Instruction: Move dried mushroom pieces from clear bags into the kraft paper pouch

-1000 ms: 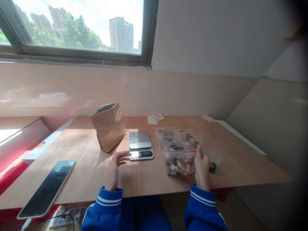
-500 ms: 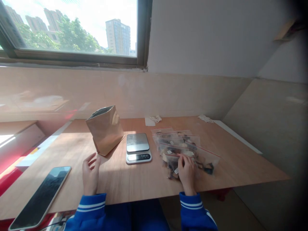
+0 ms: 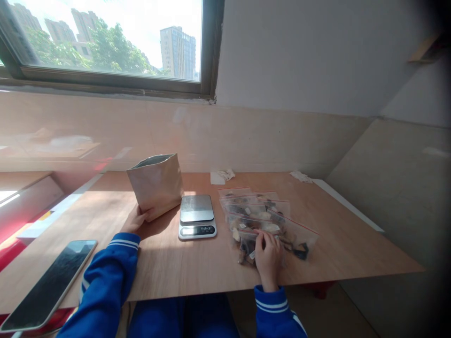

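A brown kraft paper bag [image 3: 157,185] stands upright with its mouth open at the top. My left hand [image 3: 136,220] grips its lower left corner, the thumb in front and the other fingers partly hidden behind. On the right lie several clear zip-lock bags [image 3: 259,213] with red-edged seals, overlapping, filled with brown, tan and dark pieces and small white labels. My right hand [image 3: 269,256] rests over the nearest of them, fingertips pinched on its upper edge. Between the two hands sits a digital kitchen scale [image 3: 198,218] with a steel plate and nothing on it.
A smartphone [image 3: 49,284] lies at the table's left front. White crumpled paper [image 3: 225,175] and another scrap [image 3: 301,176] are near the back edge. The wooden table [image 3: 352,244] meets a tiled wall [image 3: 275,141] below a window [image 3: 116,47].
My left hand has moved forward and taken hold of the paper bag's lower corner; the bag has turned slightly. My right hand stays on the zip-lock bag. The view has shifted a little.
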Demonstrator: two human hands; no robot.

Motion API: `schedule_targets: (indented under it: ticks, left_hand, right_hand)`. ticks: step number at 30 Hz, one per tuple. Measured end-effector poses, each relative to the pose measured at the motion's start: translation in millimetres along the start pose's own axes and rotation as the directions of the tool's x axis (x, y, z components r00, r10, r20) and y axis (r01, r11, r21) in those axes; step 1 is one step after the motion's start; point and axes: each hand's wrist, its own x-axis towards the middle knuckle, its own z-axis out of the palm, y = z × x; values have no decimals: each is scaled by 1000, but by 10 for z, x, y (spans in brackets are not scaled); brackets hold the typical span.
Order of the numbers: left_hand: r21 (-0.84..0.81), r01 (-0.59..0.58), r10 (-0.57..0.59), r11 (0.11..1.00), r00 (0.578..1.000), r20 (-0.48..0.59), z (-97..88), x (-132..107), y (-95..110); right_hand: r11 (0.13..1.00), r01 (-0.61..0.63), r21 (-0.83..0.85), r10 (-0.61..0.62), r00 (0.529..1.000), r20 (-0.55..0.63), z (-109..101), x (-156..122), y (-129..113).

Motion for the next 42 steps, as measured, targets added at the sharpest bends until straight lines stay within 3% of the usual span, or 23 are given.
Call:
schedule_targets:
  ticks: [2,5,7,11,15,19,23,28,31,35,39,42]
  left_hand:
    - [-20,22,-20,1000,996,82,-58,82,-32]
    - [-5,24,-24,1000,994,109,-116,118,-101]
    - [21,25,-26,999,997,73,-135,70,-179]
    - [133,11,2,991,995,-101,-168,-155,-422]
    - [190,-11,39,982,989,-143,-218,-445,-576]
    - [199,-44,63,979,994,-91,-254,-735,-453]
    - [302,22,5,953,996,-90,-280,-938,-215]
    - [423,47,30,905,984,-174,-323,-982,-112]
    - [449,73,0,890,987,-160,-339,-967,-120]
    - [412,66,-21,909,993,-113,-353,-985,-107]
    - [304,109,-63,947,986,-156,-348,-1051,-72]
    - [174,144,-115,974,979,-169,-253,-1147,5]
  right_hand:
    - [1000,-6,5,6,1000,-3,-2,2,-4]
    - [1000,-23,9,23,1000,-17,-6,2,-14]
    - [999,-36,7,36,999,-28,-10,2,-19]
    - [999,-50,-6,49,997,-52,-17,5,-26]
    - [997,-63,-47,59,994,-96,-19,1,-30]
    - [994,-71,-86,61,992,-108,-20,-14,-42]
    - [990,-99,-103,88,991,-103,-27,-24,-61]
    - [989,-105,-105,94,989,-110,-23,-23,-55]
    - [994,-68,-90,57,992,-113,-16,-25,-42]
    - [996,-38,-81,27,991,-128,-7,-30,-56]
    - [992,-55,-115,38,988,-148,-59,-6,-130]
    - [987,-14,-162,10,1000,-22,-235,72,-263]
